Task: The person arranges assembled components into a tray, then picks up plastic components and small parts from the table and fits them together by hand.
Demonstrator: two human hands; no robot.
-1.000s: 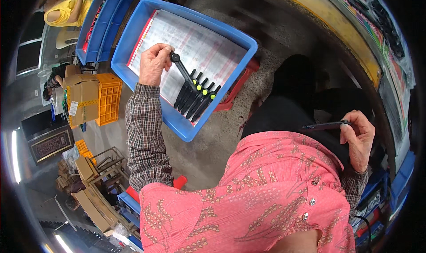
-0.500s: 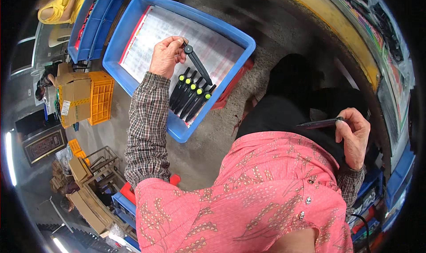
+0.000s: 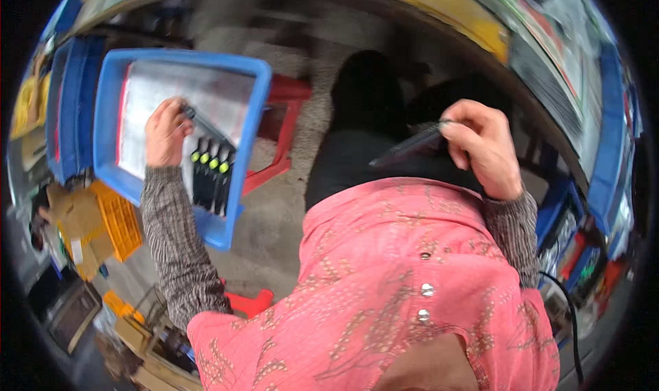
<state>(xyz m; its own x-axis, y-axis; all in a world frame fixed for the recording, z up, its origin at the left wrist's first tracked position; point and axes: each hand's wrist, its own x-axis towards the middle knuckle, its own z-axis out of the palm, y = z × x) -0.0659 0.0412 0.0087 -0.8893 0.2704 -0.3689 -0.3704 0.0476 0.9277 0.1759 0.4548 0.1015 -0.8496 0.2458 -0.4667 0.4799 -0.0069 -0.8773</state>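
My left hand [image 3: 165,133] is over the blue plastic tub [image 3: 99,123], its fingers closed on the top end of a black compass-like tool [image 3: 211,124] with a round pivot. The tool slants down toward several similar black tools [image 3: 209,185] with yellow-green dots, lying side by side in the tub. Beneath them a printed sheet [image 3: 158,82] lines the bottom. Above my lap, my right hand [image 3: 486,144] pinches one end of a slim, dark, pointed piece [image 3: 410,147]. Motion blur hides its details.
Under the tub stands a red stool [image 3: 292,109]. Blue bins [image 3: 72,109], an orange crate [image 3: 118,216] and a cardboard box [image 3: 79,230] are at the left. A yellow-edged bench [image 3: 439,13] curves along the far right, with a dark cable [image 3: 573,315] near my right sleeve.
The view has turned, and the tub now appears farther left. My right hand has come up and inward with the dark piece. My left hand still grips its black tool over the tub.
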